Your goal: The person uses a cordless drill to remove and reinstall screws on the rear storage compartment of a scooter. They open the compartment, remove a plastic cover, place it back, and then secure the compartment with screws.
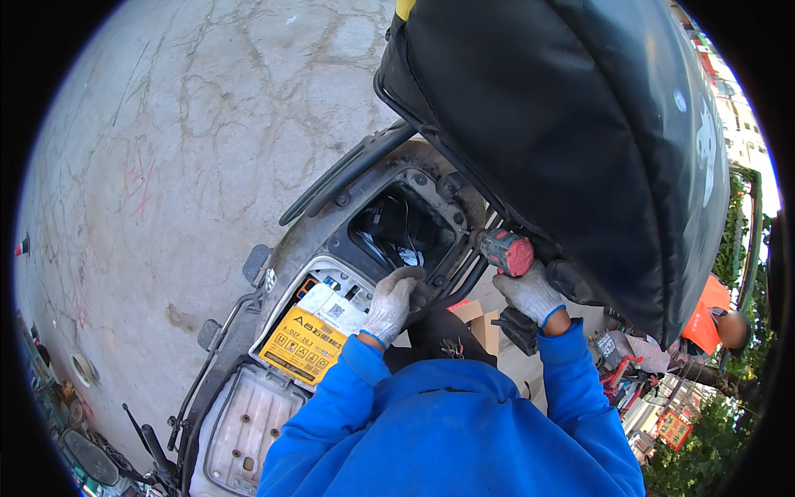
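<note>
In a grey-white work glove, my right hand [532, 296] is wrapped round the handle of a cordless drill [507, 252] with a red and black body. The drill points left toward the scooter's frame, and its black battery base [517, 330] hangs below my hand. My left hand [392, 303], gloved too, is at the near edge of the open under-seat compartment [451, 248]. Its fingers are curled, and what they may hold is hidden. Dark parts and thin wires [406, 232] lie inside the compartment. Beside my left hand, a yellow and white box [308, 335] sits in the scooter body.
A large black delivery bag [538, 124] rises over the scooter's rear, close above the drill. Black rack tubes [348, 174] run along the far side. A pale footboard panel [248, 431] is at lower left. Another person in an orange vest [705, 313] is at the right.
</note>
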A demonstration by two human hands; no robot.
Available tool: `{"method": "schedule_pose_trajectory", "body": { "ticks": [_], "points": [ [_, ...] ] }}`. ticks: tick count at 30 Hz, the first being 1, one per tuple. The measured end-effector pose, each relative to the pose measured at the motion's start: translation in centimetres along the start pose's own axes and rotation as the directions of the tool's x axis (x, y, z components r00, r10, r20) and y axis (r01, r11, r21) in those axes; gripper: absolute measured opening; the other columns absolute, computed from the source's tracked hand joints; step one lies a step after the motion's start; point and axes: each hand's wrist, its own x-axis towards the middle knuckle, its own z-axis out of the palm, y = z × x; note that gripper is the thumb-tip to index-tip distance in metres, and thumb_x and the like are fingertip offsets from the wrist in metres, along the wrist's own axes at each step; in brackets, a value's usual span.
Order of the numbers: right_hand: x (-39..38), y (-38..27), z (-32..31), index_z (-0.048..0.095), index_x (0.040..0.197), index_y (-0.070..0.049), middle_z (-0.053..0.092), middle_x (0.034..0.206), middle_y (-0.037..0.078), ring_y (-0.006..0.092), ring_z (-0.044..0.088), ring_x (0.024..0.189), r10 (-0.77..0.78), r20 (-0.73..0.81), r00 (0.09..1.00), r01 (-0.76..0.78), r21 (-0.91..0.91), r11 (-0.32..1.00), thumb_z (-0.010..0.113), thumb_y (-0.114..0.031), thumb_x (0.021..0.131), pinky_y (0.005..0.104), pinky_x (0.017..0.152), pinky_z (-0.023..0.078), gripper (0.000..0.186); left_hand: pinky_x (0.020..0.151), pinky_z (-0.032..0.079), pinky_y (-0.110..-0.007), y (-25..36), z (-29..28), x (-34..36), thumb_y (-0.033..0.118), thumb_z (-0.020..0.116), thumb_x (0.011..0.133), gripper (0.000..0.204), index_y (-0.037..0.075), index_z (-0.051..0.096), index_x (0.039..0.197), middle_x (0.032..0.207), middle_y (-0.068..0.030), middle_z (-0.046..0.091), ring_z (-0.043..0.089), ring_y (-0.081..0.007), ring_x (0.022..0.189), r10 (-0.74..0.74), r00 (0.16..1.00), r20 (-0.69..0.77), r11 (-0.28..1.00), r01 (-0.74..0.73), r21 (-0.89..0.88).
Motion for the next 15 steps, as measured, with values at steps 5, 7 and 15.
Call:
{"method": "schedule_pose_trajectory", "body": {
  "ticks": [5,7,15],
  "points": [
    [0.1,0.3,0.2,0.07,0.103,-0.004,0.069,0.086,0.019,0.0382,0.069,0.083,-0.047,-0.039,0.998,0.047,0.005,0.999,0.072,-0.023,0.086,0.0479,0.08,0.056,0.026,0.072,0.054,-0.027,1.8,0.7,-1.4,0.013,0.052,0.108,0.033,-0.002,0.066,0.134,0.097,-0.007,0.073,0.066,-0.0125,0.079,-0.04,0.996,0.076,0.998,0.037,0.045],
    [0.1,0.4,0.4,0.07,0.099,-0.005,0.068,0.08,0.017,0.036,0.069,0.076,-0.076,-0.069,0.995,0.076,-0.005,0.997,0.073,-0.023,0.086,0.0469,0.075,0.057,0.023,0.072,0.054,-0.026,2.0,0.8,-1.7,0.013,0.053,0.107,0.032,-0.002,0.066,0.133,0.097,-0.0064,0.073,0.066,-0.0122,0.079,-0.037,0.995,0.088,0.998,0.032,0.058],
    [0.1,1.0,0.7,0.071,0.106,-0.006,0.072,0.094,0.021,0.042,0.071,0.089,-0.14,-0.109,0.984,0.14,-0.009,0.99,0.074,-0.024,0.085,0.05,0.083,0.058,0.028,0.076,0.055,-0.026,2.1,0.7,-2.3,0.014,0.059,0.105,0.031,-0.001,0.066,0.132,0.103,-0.0073,0.074,0.066,-0.0117,0.083,-0.016,0.994,0.105,0.997,0.007,0.082]
  ]
}}
